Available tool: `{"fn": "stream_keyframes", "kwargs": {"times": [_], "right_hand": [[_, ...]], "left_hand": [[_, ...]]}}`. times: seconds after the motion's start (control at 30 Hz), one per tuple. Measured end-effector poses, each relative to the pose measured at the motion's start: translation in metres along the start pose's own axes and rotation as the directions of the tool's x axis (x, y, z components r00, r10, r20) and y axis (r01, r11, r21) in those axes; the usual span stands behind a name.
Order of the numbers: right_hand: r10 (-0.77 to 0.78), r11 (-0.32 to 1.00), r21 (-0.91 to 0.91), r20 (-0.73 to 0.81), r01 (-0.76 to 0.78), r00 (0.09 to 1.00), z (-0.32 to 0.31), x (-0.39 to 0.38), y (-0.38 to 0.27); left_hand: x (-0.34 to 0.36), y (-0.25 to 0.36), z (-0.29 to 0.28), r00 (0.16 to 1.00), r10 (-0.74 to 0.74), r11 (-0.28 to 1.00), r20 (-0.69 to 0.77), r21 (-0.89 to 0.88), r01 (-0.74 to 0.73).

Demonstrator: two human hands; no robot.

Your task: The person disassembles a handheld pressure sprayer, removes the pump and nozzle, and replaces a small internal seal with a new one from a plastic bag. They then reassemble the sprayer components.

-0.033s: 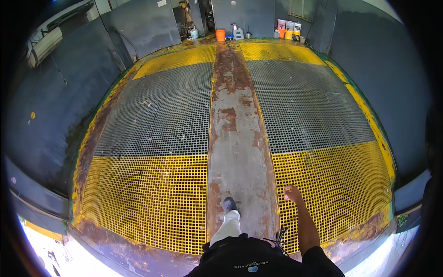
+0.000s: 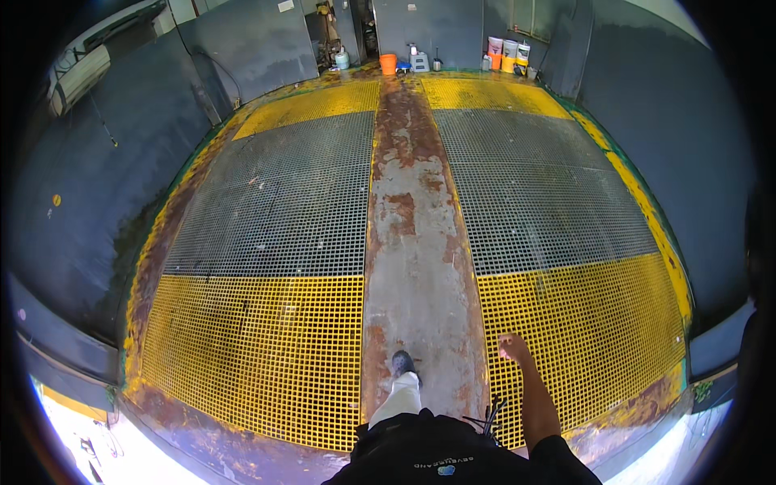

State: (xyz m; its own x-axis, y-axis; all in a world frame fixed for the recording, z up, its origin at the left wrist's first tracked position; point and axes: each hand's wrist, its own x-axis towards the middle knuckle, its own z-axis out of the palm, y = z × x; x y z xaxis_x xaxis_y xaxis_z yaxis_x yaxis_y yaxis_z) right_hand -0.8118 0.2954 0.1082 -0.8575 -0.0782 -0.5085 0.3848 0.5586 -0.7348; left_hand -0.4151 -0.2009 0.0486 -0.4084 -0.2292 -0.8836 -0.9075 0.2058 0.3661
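Observation:
My right hand [image 2: 511, 346] hangs in front of me, above the near right yellow grating [image 2: 582, 339]. Its fingers are curled in toward the palm, and nothing shows in them. The bare forearm comes up out of a black sleeve. My left hand is out of the picture. One foot in a dark shoe [image 2: 402, 363], below a white trouser leg [image 2: 400, 398], is on the worn concrete strip [image 2: 420, 299] between the gratings. Thin dark strands [image 2: 491, 416] stick out at my right side by the black shirt [image 2: 428, 453].
Grey and yellow gratings [image 2: 275, 194] flank the strip, with dark walls [image 2: 663, 145] on both sides. Along the far wall stand an orange bucket [image 2: 388, 64], a grey step stool [image 2: 419, 61], several pails [image 2: 509, 56] and a pale blue container [image 2: 342, 60].
My right hand sits slightly lower in the picture. The far objects and gratings have shifted down a little. The hand's curled shape looks much the same.

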Motion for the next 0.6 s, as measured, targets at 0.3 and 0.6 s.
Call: {"fn": "stream_keyframes", "kwargs": {"times": [0.3, 0.6], "right_hand": [[0.555, 0.826, -0.213, 0.140, -0.522, 0.820, 0.024, -0.035, 0.032], [0.558, 0.830, -0.113, 0.153, -0.546, 0.816, 0.046, 0.185, -0.075]], "left_hand": [[0.223, 0.330, -0.204, 0.859, 0.434, 0.813, -0.271, 0.529, -0.244], [0.323, 0.634, -0.286, 0.682, 0.683, 0.717, -0.263, 0.421, -0.556]]}}
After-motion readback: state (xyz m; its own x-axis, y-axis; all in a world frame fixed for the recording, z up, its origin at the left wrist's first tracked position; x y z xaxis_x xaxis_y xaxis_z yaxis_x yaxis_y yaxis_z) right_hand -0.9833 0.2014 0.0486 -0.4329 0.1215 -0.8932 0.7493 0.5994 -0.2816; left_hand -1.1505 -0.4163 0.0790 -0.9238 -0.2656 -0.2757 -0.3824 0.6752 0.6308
